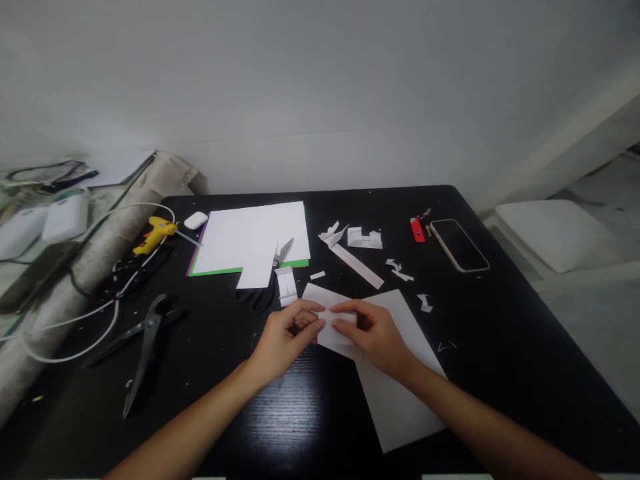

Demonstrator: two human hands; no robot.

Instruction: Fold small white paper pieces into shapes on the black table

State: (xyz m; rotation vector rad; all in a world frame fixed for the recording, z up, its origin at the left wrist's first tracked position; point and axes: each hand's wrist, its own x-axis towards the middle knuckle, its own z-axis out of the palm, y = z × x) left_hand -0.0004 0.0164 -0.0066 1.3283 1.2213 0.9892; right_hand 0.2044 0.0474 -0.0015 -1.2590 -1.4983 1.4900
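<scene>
A small white piece of paper (327,327) is pinched between both hands above the table. My left hand (287,330) grips its left end with thumb and fingertips. On the right end, my right hand (375,333) has thumb and index finger closed. Beneath the hands lie a white paper sheet (400,387) and another tilted white paper (325,293). Just beyond my left hand is a small folded paper piece (287,287). Scissors (283,252) lie partly under a white paper strip (257,267), their black handles toward me.
On the black table (210,373) are pliers (147,327), a yellow glue gun (157,235) with its white cable, stacked sheets (240,233), a white case (195,220), folded paper pieces (364,238), a paper strip (357,263), scraps (425,303), a red lighter (417,230) and a phone (459,245).
</scene>
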